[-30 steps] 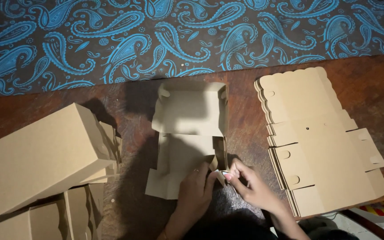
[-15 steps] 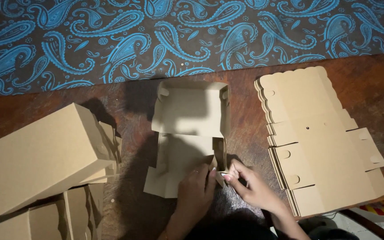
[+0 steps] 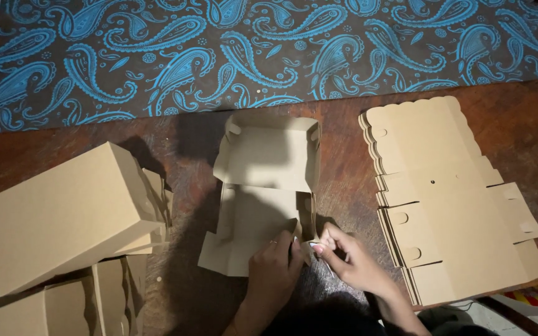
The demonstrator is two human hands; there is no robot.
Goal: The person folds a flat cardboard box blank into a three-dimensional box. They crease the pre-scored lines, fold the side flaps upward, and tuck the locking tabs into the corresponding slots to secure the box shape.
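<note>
A half-folded brown cardboard box [image 3: 263, 186] lies open on the wooden table [image 3: 344, 162] in front of me, its lid part standing up at the far side. My left hand [image 3: 273, 264] presses on the near right corner of the box's base. My right hand [image 3: 351, 258] pinches a small flap at that same corner, beside the upright right side wall. Both hands touch the cardboard and meet at the corner.
A stack of flat unfolded box blanks [image 3: 453, 205] lies to the right. Finished closed boxes [image 3: 63, 211] are piled at the left, more below them [image 3: 51, 305]. A blue paisley cloth [image 3: 269, 50] covers the far side. The table's edge is at the lower right.
Both hands stay at the box's near right corner with only slight finger movement. The box has hardly shifted.
</note>
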